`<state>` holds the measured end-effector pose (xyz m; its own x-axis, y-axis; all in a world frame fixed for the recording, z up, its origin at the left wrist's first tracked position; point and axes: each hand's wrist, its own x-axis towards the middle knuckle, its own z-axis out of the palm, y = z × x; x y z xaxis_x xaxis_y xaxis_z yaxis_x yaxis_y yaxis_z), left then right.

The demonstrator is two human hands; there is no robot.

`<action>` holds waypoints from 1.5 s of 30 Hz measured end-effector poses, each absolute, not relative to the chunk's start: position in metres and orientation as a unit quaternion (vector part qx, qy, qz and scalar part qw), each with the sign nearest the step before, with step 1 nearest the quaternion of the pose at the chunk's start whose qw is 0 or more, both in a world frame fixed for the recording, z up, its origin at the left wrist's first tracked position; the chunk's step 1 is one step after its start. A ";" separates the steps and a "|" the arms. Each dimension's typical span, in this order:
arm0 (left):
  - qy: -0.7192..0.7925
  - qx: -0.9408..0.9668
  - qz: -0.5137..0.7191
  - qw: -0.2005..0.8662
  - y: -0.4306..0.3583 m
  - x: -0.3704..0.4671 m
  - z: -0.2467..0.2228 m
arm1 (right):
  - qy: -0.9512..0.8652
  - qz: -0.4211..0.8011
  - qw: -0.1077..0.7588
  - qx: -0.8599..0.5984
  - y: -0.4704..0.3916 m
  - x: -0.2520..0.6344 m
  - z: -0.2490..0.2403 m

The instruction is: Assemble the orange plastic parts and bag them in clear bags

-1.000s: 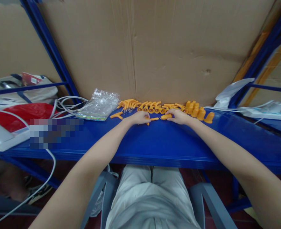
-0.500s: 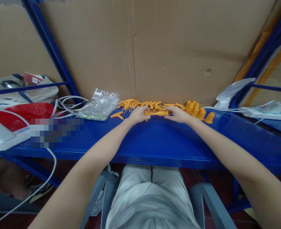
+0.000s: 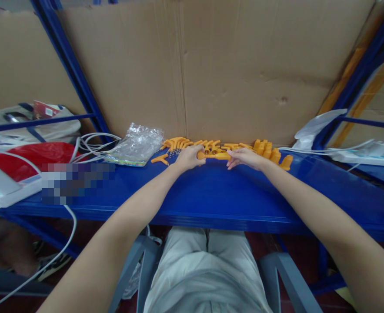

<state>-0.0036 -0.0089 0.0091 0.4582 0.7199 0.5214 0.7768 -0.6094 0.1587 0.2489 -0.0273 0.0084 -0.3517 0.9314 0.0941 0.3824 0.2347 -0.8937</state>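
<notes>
- Orange part (image 3: 219, 155): between both hands, over the bench (image 3: 211, 191).
- Left hand (image 3: 188, 158): fingers clamped on its left end.
- Right hand (image 3: 246, 158): fingers at its right end, some spread; grip cannot be confirmed.

A clear plastic bag (image 3: 136, 145) lies beside looped white cables (image 3: 95, 141).

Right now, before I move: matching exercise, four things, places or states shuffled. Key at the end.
1. left hand
2. clear plastic bag
3. red plastic
4. cup-shaped orange parts

A. at the right end of the orange spread
B. in front of the tote bag
C. gripping an orange piece
D. crinkled, left of the orange parts

Pairs: 1-C, 2-D, 3-B, 4-A
</notes>
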 end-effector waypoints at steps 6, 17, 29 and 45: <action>-0.450 -0.848 -0.277 0.041 -0.007 -0.003 0.008 | -0.695 0.447 0.329 -0.457 -0.025 0.250 0.006; -0.424 -0.849 -0.311 0.048 -0.007 -0.003 0.007 | -0.672 0.480 0.348 -0.443 -0.031 0.245 0.011; -0.422 -0.845 -0.321 0.065 0.002 -0.005 0.002 | -0.673 0.449 0.382 -0.447 -0.031 0.249 0.012; -0.411 -0.847 -0.331 0.069 -0.004 -0.003 0.006 | -0.660 0.430 0.358 -0.502 -0.030 0.239 0.012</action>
<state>-0.0027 -0.0037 0.0059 0.4426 0.6506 0.6171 0.7414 -0.6526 0.1562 0.2391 -0.0300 0.0124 -0.2398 0.9700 0.0403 0.3543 0.1261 -0.9266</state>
